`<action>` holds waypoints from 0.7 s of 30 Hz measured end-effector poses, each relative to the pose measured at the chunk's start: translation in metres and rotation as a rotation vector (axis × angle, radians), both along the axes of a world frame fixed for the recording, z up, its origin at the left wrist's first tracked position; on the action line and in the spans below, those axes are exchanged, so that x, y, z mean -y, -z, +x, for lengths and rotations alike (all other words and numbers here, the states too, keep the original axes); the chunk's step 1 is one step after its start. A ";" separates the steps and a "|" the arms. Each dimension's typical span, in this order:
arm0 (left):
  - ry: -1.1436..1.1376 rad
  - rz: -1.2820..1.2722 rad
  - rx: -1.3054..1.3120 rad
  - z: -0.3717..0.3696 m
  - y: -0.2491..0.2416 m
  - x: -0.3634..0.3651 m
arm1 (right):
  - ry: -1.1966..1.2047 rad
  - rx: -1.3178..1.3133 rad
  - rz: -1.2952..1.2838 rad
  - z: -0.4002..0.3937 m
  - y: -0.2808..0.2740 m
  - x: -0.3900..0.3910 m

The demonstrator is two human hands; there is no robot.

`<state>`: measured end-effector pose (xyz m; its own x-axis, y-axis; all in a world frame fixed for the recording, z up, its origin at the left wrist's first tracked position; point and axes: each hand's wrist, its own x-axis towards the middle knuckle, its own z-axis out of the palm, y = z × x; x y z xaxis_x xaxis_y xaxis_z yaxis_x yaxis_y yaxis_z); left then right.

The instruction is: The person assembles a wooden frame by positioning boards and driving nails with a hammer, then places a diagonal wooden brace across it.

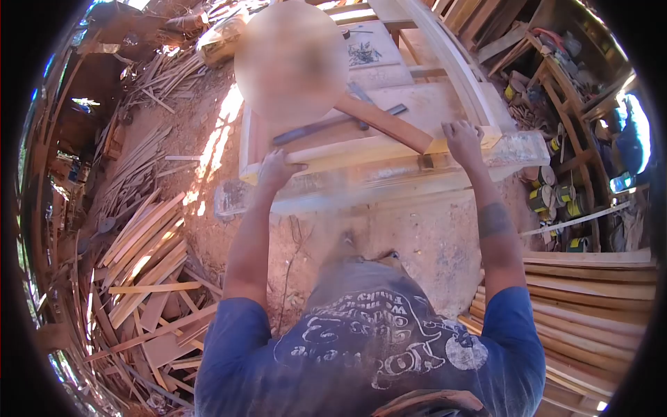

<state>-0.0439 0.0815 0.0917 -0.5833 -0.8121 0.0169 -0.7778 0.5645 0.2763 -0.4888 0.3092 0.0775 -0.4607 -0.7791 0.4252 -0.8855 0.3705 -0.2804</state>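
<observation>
My left hand (278,172) is wrapped over the left part of the near rail of a large wooden frame (347,154). At the right end of that rail my right hand (464,142) grips it with curled fingers. Between my hands, a reddish-brown wood strip (389,125) lies slantwise with its end on the rail. Behind it a long dark bar (333,125) rests inside the frame, crossed by a shorter dark piece whose kind I cannot make out. The frame sits on a worn, pale-stained timber beam (306,197).
Small dark pieces, perhaps nails, lie on a board (365,54) farther back. A round blur hides part of the far left. Scrap wood strips (149,257) heap at left; long planks (590,299) are stacked at right. Cans (542,198) stand by a wooden rack (570,132).
</observation>
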 end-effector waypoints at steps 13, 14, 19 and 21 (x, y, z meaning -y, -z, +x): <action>-0.052 0.143 -0.405 0.059 -0.040 0.035 | 0.201 0.355 0.180 0.143 -0.072 -0.088; -0.117 0.121 -0.419 0.061 -0.050 0.079 | 0.220 0.432 0.255 0.152 -0.078 -0.080; -0.296 0.125 -0.445 0.061 -0.023 0.283 | 0.224 0.476 0.264 0.147 -0.060 -0.069; -0.362 0.297 -0.533 0.051 -0.003 0.341 | 0.299 0.446 0.239 0.138 -0.059 -0.071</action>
